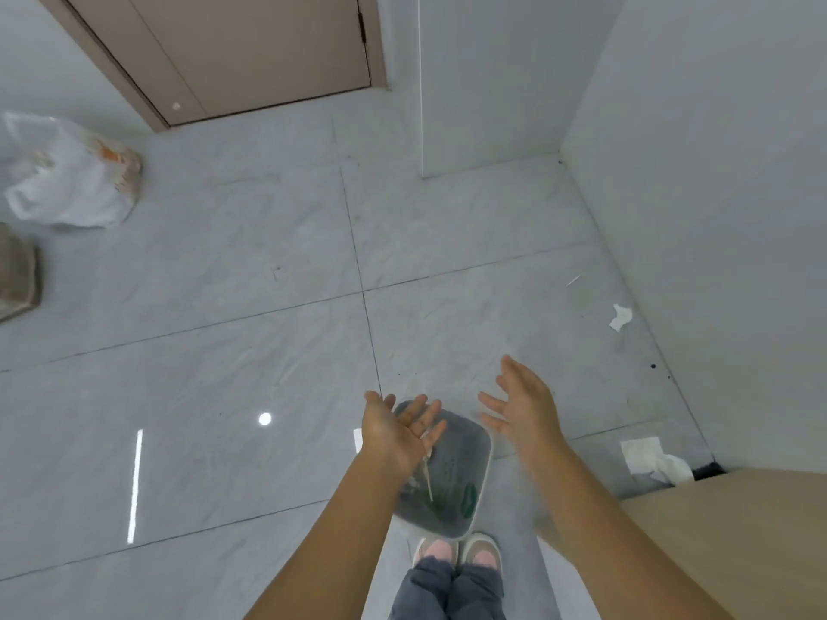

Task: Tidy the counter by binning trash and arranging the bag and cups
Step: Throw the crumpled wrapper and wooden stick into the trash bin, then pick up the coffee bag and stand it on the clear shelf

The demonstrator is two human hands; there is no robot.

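I hold my left hand and right hand spread and empty over the bin. Thin sticks drop into it. The tissue scraps beside the wall look light and limp; I would pinch each mid-sheet.

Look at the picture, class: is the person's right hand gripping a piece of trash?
No. The right hand is spread open and empty above the floor, beside the trash bin.
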